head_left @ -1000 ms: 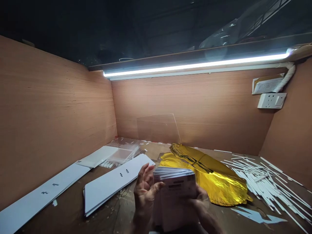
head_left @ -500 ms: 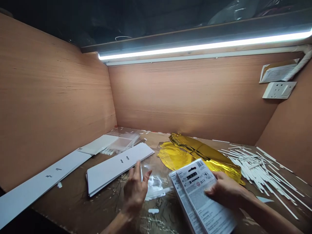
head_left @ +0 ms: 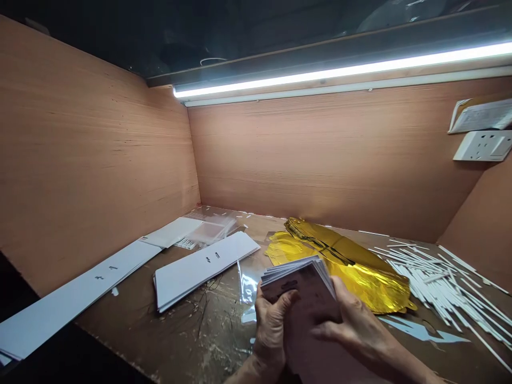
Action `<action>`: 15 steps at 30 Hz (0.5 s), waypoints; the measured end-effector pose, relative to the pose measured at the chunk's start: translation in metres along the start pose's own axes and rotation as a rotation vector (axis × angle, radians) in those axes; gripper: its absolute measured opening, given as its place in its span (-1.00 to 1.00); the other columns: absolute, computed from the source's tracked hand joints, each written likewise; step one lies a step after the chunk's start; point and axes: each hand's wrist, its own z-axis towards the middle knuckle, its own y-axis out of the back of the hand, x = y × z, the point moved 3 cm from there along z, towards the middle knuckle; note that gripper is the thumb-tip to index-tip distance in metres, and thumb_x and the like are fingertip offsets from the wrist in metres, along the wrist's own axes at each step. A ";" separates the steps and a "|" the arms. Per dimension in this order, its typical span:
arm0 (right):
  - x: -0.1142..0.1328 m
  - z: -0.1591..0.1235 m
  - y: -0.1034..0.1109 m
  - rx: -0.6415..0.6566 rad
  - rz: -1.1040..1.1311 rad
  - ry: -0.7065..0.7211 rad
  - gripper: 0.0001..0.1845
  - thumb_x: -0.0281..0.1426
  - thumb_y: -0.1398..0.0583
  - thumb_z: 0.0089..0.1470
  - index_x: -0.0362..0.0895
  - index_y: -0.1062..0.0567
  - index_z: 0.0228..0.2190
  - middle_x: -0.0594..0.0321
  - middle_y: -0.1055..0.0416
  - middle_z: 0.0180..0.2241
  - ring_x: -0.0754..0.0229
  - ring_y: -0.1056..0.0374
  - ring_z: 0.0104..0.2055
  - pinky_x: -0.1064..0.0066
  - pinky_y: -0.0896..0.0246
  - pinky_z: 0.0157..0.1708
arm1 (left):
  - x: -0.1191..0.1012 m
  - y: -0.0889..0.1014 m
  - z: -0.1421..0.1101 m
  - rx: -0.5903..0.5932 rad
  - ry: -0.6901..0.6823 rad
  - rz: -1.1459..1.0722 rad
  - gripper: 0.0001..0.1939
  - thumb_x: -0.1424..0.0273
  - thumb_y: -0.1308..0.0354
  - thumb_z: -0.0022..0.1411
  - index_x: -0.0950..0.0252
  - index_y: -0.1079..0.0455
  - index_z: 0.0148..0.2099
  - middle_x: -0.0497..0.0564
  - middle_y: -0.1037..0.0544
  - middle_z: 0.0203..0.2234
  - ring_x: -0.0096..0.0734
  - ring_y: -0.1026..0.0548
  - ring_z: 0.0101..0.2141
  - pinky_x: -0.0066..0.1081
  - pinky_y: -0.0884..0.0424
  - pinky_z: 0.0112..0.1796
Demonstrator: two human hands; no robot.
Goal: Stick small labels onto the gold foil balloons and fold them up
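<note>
A thick stack of printed hang-hole cards (head_left: 310, 325) is held upright and tilted toward me, its shaded face in front and its top edges slightly fanned. My left hand (head_left: 274, 325) grips the left side, thumb across the front near the hang slot. On the right edge, my right hand (head_left: 352, 320) is closed around the stack with its thumb on the front face. Behind the cards lies a pile of shiny gold foil pieces (head_left: 368, 282). To the left of my left hand is a clear plastic sheet or bag (head_left: 247, 282), partly hidden.
White card strips (head_left: 206, 266) lie left of centre, and a longer white strip stack (head_left: 88, 293) runs along the left edge. Many white sticks (head_left: 444, 288) are scattered at right. Clear plastic sheets (head_left: 214, 226) sit at the back left. Wooden walls (head_left: 320, 154) enclose the table.
Half a second ago my right hand alone held the cards, printed face showing, and my left hand was open. The stack now shows its shaded side and both hands grip it.
</note>
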 end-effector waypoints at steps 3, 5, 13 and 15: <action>0.005 -0.005 -0.002 0.032 0.037 0.066 -0.51 -0.33 -0.20 -0.19 -0.10 -0.19 -0.18 0.28 -0.36 -0.29 0.19 -0.28 -0.28 0.45 -0.18 -0.33 | -0.008 -0.002 0.001 0.052 -0.027 0.027 -0.49 0.40 -0.25 -0.14 0.31 -0.29 -0.06 0.09 -0.48 -0.27 -0.20 -0.45 -0.28 -0.26 -0.36 -0.24; 0.007 -0.005 -0.002 0.015 0.036 0.079 -0.54 -0.31 -0.18 -0.15 -0.11 -0.19 -0.17 0.26 -0.36 -0.29 0.18 -0.28 -0.26 0.44 -0.19 -0.31 | -0.009 -0.004 -0.001 0.058 -0.030 0.062 -0.55 0.40 -0.25 -0.15 0.34 -0.35 -0.13 0.09 -0.50 -0.31 -0.19 -0.46 -0.29 -0.27 -0.36 -0.26; -0.011 -0.013 -0.006 -0.174 0.100 0.085 -0.58 -0.29 -0.22 -0.23 -0.10 -0.30 -0.25 0.26 -0.37 -0.36 0.10 -0.27 -0.30 0.41 -0.21 -0.34 | -0.007 -0.008 0.005 0.035 -0.157 0.355 -0.72 0.39 -0.32 -0.30 0.35 -0.43 -0.42 0.02 -0.52 -0.48 -0.20 -0.45 -0.39 -0.31 -0.38 -0.35; -0.013 -0.016 -0.001 -0.234 0.106 0.036 -0.59 -0.27 -0.23 -0.26 -0.08 -0.34 -0.28 0.25 -0.38 -0.38 0.08 -0.28 -0.32 0.41 -0.21 -0.36 | -0.007 -0.010 0.004 0.055 -0.185 0.417 -0.72 0.35 -0.32 -0.29 0.36 -0.43 -0.44 0.02 -0.51 -0.51 -0.19 -0.44 -0.41 -0.32 -0.38 -0.38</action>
